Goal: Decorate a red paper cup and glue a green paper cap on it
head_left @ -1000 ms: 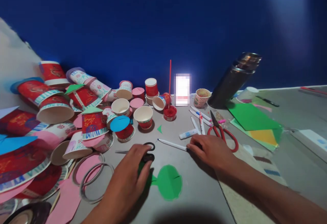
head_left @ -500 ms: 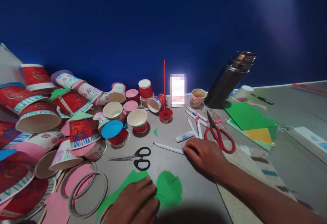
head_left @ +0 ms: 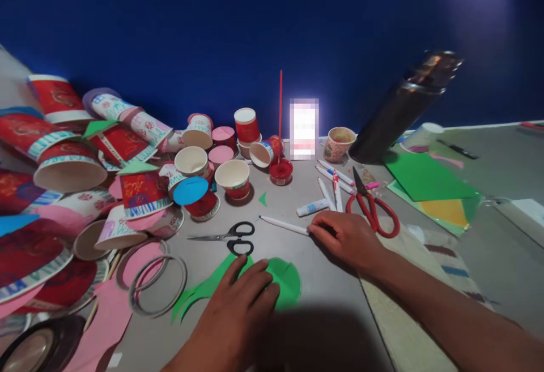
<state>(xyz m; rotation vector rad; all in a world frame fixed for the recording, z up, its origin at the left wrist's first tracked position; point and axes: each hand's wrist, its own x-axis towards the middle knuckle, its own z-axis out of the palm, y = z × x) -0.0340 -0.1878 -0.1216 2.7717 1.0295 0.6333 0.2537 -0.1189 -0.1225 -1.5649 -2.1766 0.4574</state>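
Observation:
My left hand [head_left: 249,290] rests with its fingers apart on cut green paper. A ragged green scrap [head_left: 208,282] lies on its left, and a round green piece [head_left: 287,278] shows partly from under its fingers on the right. My right hand [head_left: 351,242] is closed, its fingertips pinching the rear end of a white marker pen [head_left: 284,225] lying on the table. The marker's dark tip points left. Black-handled scissors [head_left: 227,238] lie just beyond my left hand. Red-handled scissors [head_left: 374,210] and a glue stick [head_left: 313,208] lie beyond my right hand.
Several decorated paper cups [head_left: 144,193] crowd the left side. Grey rings [head_left: 183,281] lie near pink paper [head_left: 113,304]. A dark flask [head_left: 395,114] leans at the back right, near green paper sheets [head_left: 429,176]. A red dish [head_left: 281,174] holds an upright stick.
My left hand has slid forward and right, covering more of the round green piece. My right hand keeps its place at the marker. The whole view has shifted, with things appearing higher.

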